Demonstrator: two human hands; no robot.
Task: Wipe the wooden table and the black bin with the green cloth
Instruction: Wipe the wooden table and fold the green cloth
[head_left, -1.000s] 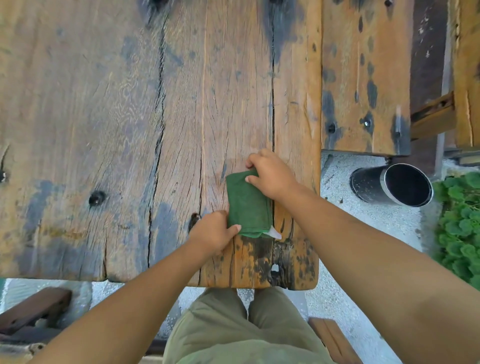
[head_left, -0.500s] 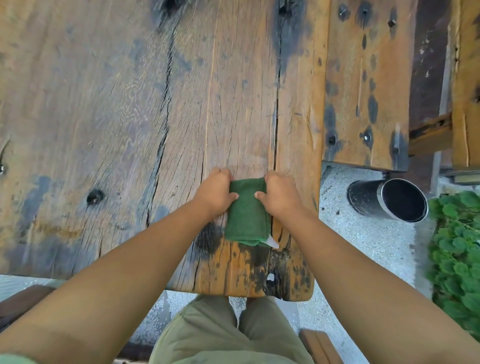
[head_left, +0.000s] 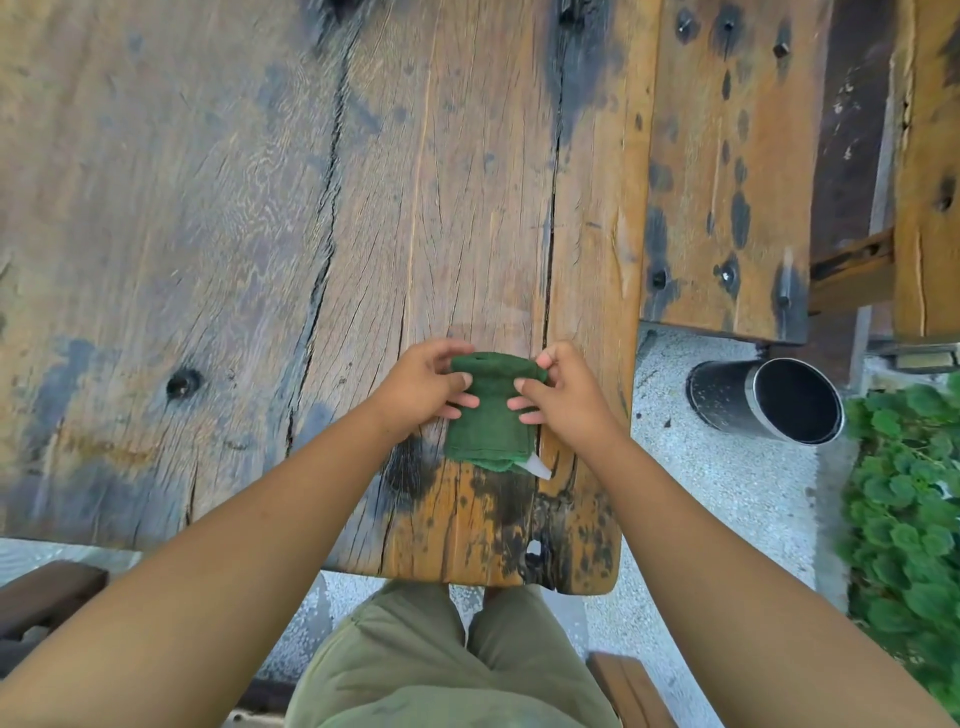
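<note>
Head view, looking down over both forearms

- Writing: a small white tag (head_left: 537, 466) sticks out at the near right corner of the green cloth (head_left: 488, 421); whatever is printed on it is too blurred to read
- Green cloth: folded into a narrow pad, lying on the wooden tabletop (head_left: 208, 208) near its near right corner, just beside a long crack in the plank. Its far end is raised and curled over; its near end lies flat on a dark stained patch
- Left grip (head_left: 421, 387), a bare hand: pinches the cloth's far left edge, thumb over the raised fold, fingertips curled against the cloth's left side
- Right grip (head_left: 563, 397), a bare hand: pinches the far right edge likewise, fingers bent onto the cloth
- Both forearms reach in from the near edge, converging on the cloth
- Black bin (head_left: 727, 395): on its side on the pale gravel ground (head_left: 717, 483) to the right of the tabletop, well apart from the cloth, its open mouth with a silver rim facing right
- Green plants (head_left: 904, 499) beside the bin; olive trousers (head_left: 415, 670) below the tabletop edge
</note>
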